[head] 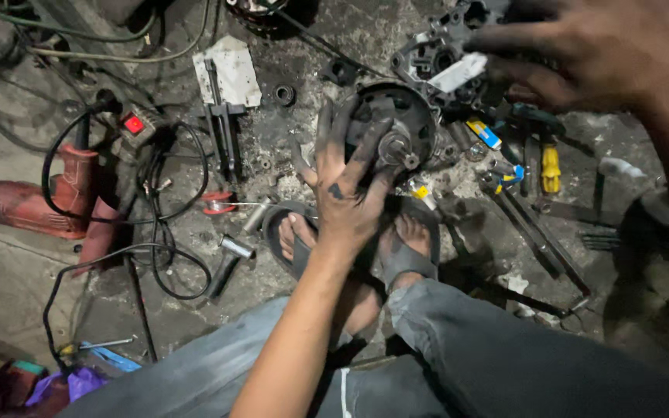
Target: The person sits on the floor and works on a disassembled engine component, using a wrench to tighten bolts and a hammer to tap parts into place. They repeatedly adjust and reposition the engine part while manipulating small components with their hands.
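Note:
My left hand (346, 190) is greasy and grips a round, dark metal motor part (396, 124) with a short shaft sticking out of its middle, holding it just above my sandalled feet (412, 236). At the top right, my right hand (590, 50) closes over a black cast housing (435, 58) that has a white piece (458, 71) on it. The housing sits right behind the round part, almost touching it.
On the dirty concrete floor, a red power drill (32, 205) and black cables (156, 232) lie at the left. A puller tool (222, 124) rests on white paper. Also there: sockets (235, 248), a yellow-handled screwdriver (551, 166) and long wrenches (540, 236) at the right.

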